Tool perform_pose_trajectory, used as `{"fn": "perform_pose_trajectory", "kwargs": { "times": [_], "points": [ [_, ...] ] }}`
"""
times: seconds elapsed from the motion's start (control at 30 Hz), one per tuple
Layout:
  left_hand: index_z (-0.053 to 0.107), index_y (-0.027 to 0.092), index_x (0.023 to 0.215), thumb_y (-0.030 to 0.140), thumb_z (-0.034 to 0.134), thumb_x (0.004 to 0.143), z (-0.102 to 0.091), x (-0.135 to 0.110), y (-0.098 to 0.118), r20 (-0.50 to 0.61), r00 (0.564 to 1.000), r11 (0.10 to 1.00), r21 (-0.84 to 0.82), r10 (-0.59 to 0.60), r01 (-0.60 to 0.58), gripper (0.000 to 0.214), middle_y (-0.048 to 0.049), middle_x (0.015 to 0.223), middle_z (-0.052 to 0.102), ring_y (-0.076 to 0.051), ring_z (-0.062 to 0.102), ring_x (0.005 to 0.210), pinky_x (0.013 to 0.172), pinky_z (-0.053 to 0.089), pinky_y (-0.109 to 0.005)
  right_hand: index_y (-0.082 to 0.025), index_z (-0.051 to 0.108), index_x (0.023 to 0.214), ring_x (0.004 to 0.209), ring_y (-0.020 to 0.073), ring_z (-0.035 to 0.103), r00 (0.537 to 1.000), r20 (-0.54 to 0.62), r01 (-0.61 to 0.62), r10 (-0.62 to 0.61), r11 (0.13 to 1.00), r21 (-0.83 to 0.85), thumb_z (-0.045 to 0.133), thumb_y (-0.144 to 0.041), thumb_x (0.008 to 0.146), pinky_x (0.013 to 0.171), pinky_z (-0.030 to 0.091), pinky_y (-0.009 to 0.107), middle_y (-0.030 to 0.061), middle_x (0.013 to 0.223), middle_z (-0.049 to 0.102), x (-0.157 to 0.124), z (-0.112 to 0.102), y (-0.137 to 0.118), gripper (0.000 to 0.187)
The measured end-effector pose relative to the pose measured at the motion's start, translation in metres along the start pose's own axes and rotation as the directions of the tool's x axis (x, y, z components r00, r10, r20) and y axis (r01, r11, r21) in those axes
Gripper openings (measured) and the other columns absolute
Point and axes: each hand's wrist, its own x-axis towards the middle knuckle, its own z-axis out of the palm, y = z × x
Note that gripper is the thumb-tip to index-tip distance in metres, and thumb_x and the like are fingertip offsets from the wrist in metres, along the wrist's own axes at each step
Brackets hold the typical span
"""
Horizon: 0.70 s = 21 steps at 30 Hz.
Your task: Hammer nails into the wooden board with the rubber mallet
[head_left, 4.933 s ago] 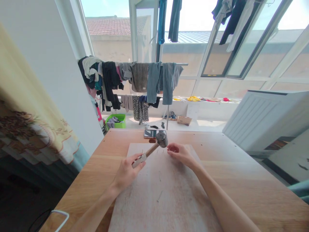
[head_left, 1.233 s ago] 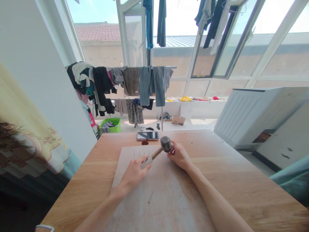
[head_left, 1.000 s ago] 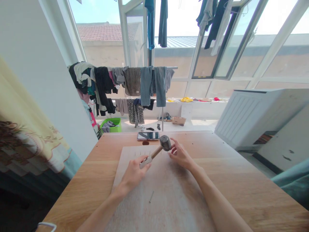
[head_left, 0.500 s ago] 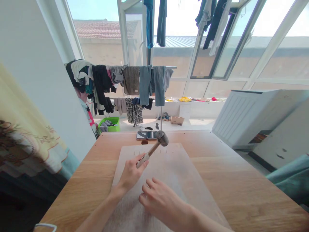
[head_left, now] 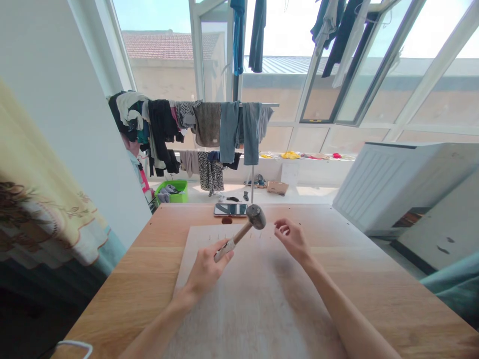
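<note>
A phone point(head_left: 230, 209) lay near the far edge of the wooden table point(head_left: 374, 279), just beyond a round dark hole point(head_left: 226, 220) in its top, and a white cable point(head_left: 77, 343) curved at the near left corner. Past the table stood a drying rack point(head_left: 275, 104) hung with clothes, among them a blue-grey garment point(head_left: 251, 134) and a brown-grey cloth point(head_left: 208, 124). Under its left part, a green basket point(head_left: 181, 193) held grey fabric point(head_left: 164, 193). A cardboard box point(head_left: 277, 188) sat on the floor beside some shoes point(head_left: 260, 180). Yellow cloth point(head_left: 291, 155) rested on the windowsill, and a patterned curtain point(head_left: 56, 199) hung at left. At right stood a ribbed white unit point(head_left: 377, 179).
</note>
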Motion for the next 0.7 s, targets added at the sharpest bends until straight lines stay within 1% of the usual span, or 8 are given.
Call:
{"fn": "perform_pose_trajectory", "kwargs": {
  "times": [0.03, 0.1, 0.2, 0.37, 0.5, 0.6, 0.7],
  "points": [
    [0.072, 0.020, 0.119, 0.040, 0.060, 0.089, 0.000, 0.000, 0.000, 0.003, 1.000, 1.000, 0.002, -0.002, 0.002, 0.038, -0.0046, 0.104, 0.077, -0.023, 0.070, 0.093, 0.086, 0.051, -0.029, -0.019, 0.061, 0.089, 0.063, 0.0162, 0.060, 0.999, -0.033, -0.037, 0.038, 0.999, 0.019, 0.047, -0.022, 0.079, 0.060, 0.049, 0.029, 0.0046, 0.078, 0.067, 0.002, 0.004, 0.009, 0.018],
    [0.072, 0.020, 0.119, 0.040, 0.062, 0.088, 0.000, -0.001, 0.001, 0.007, 1.000, 1.000, 0.002, 0.004, -0.004, 0.038, -0.0043, 0.107, 0.076, -0.023, 0.069, 0.098, 0.088, 0.051, -0.028, -0.019, 0.062, 0.088, 0.061, 0.0155, 0.061, 0.997, -0.045, -0.067, 0.070, 0.996, 0.063, 0.049, -0.025, 0.076, 0.059, 0.049, 0.028, 0.0038, 0.077, 0.068, -0.001, 0.013, 0.018, 0.018],
    [0.071, 0.020, 0.120, 0.038, 0.063, 0.087, 0.000, -0.002, 0.002, 0.014, 1.000, 1.000, 0.002, 0.021, -0.021, 0.038, -0.0048, 0.110, 0.076, -0.024, 0.068, 0.102, 0.090, 0.050, -0.028, -0.021, 0.064, 0.085, 0.062, 0.0155, 0.062, 0.998, -0.026, -0.060, 0.063, 0.992, 0.110, 0.052, -0.026, 0.073, 0.061, 0.050, 0.028, 0.0017, 0.075, 0.069, -0.008, 0.020, 0.020, 0.018],
    [0.072, 0.020, 0.119, 0.037, 0.061, 0.088, 0.000, -0.002, 0.004, 0.024, 0.999, 1.000, 0.004, 0.021, -0.021, 0.037, -0.0055, 0.107, 0.076, -0.023, 0.069, 0.097, 0.088, 0.052, -0.028, -0.021, 0.065, 0.088, 0.064, 0.0163, 0.062, 0.997, -0.042, -0.053, 0.059, 0.990, 0.130, 0.053, -0.027, 0.073, 0.063, 0.049, 0.030, 0.0005, 0.074, 0.068, -0.010, 0.019, 0.020, 0.020],
    [0.072, 0.020, 0.118, 0.038, 0.063, 0.087, 0.001, 0.000, 0.002, -0.003, 1.000, 1.000, -0.008, 0.027, -0.027, 0.037, -0.0059, 0.112, 0.075, -0.024, 0.069, 0.102, 0.090, 0.052, -0.029, -0.022, 0.064, 0.087, 0.066, 0.0169, 0.063, 0.998, -0.044, -0.046, 0.053, 0.989, 0.139, 0.053, -0.028, 0.074, 0.062, 0.049, 0.029, 0.0010, 0.075, 0.068, -0.009, 0.019, 0.023, 0.018],
    [0.072, 0.021, 0.118, 0.038, 0.063, 0.087, 0.002, -0.001, 0.000, -0.001, 1.000, 1.000, -0.008, 0.025, -0.025, 0.037, -0.0059, 0.115, 0.075, -0.024, 0.069, 0.105, 0.092, 0.052, -0.030, -0.022, 0.064, 0.088, 0.067, 0.0172, 0.063, 0.997, -0.048, -0.046, 0.053, 0.989, 0.138, 0.052, -0.030, 0.077, 0.062, 0.048, 0.029, 0.0020, 0.077, 0.069, -0.009, 0.021, 0.024, 0.018],
    [0.072, 0.021, 0.118, 0.039, 0.062, 0.087, 0.001, -0.002, 0.001, 0.009, 1.000, 1.000, -0.001, 0.025, -0.025, 0.037, -0.0050, 0.114, 0.075, -0.024, 0.069, 0.104, 0.092, 0.052, -0.030, -0.021, 0.065, 0.088, 0.065, 0.0166, 0.062, 0.999, -0.027, -0.042, 0.046, 0.991, 0.130, 0.052, -0.028, 0.076, 0.063, 0.048, 0.030, 0.0012, 0.076, 0.068, -0.009, 0.021, 0.025, 0.018]
  ]
}}
